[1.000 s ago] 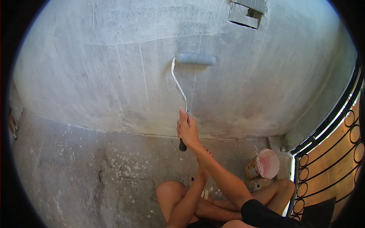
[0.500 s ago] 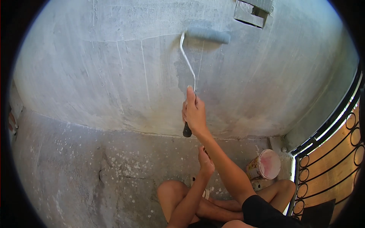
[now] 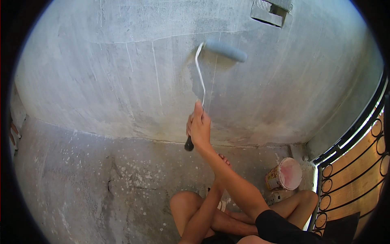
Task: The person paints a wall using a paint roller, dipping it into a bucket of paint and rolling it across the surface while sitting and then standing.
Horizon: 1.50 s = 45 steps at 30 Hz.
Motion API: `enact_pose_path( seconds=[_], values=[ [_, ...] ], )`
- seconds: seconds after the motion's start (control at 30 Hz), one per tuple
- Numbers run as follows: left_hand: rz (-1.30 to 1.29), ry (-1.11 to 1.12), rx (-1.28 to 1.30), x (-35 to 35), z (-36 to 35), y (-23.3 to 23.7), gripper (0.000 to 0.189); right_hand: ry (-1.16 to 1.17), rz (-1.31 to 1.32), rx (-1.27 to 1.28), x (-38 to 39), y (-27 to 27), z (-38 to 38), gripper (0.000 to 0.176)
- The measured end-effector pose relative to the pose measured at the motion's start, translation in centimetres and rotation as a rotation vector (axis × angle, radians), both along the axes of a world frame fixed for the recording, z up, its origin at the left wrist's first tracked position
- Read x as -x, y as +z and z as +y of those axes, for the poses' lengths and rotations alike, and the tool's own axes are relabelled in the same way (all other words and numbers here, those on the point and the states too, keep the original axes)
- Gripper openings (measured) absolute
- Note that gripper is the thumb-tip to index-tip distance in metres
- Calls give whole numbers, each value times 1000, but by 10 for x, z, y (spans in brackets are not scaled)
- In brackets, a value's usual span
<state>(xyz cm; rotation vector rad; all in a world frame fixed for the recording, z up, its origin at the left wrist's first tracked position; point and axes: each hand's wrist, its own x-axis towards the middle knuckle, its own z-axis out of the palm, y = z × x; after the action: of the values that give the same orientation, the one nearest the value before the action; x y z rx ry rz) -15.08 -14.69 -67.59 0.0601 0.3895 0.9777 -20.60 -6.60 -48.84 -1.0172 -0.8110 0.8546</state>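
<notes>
My right hand (image 3: 200, 128) is wrapped around the dark handle of a paint roller (image 3: 225, 50), thumb pointing up along it. From the handle a bent white metal frame rises to the blue-grey roller cover, which overlaps the grey wall (image 3: 134, 81) with its right end tilted down. Mostly hidden behind my right forearm is my left hand (image 3: 225, 160); a few curled fingertips show past the arm, and I cannot tell what, if anything, is in them. Thin drip lines run down the wall around the roller, and a darker patch lies below it.
A paint bucket (image 3: 284, 174) with pinkish residue inside stands at the right by my knee. Beside it is a black metal gate (image 3: 351, 179) with curled bars. White spatters dot the concrete floor (image 3: 81, 183). High on the wall sits a small vent opening (image 3: 270, 13).
The roller has come down the wall, and its right end now tips lower. My right hand has moved down and left, and its forearm now covers most of my left hand.
</notes>
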Motion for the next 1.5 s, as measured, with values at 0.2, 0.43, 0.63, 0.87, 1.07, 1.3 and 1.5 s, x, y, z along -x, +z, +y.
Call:
enact_pose_path(
  seconds=[0.2,0.43,0.63,0.87,1.07,1.3,1.5],
  values=[
    [25,-39,63,1,-9,-1,18,-14,-57,-84,-15,27,8,52],
    [-581,-67,-302,-22,11,-79,17,23,-115,109,-26,-62,-34,53],
    [-642,-64,-334,-19,8,-81,19,68,16,96,-15,-32,-28,53],
    [186,75,110,-4,-5,23,20,113,25,-98,-36,71,2,53],
    [198,31,141,-3,-5,31,24,120,-152,-77,-81,62,-4,52],
    [291,45,216,-1,-6,36,25,147,-198,176,-114,-47,-56,49],
    [302,52,113,-1,-6,24,24,137,-172,444,-144,-90,-127,47]
  ],
)
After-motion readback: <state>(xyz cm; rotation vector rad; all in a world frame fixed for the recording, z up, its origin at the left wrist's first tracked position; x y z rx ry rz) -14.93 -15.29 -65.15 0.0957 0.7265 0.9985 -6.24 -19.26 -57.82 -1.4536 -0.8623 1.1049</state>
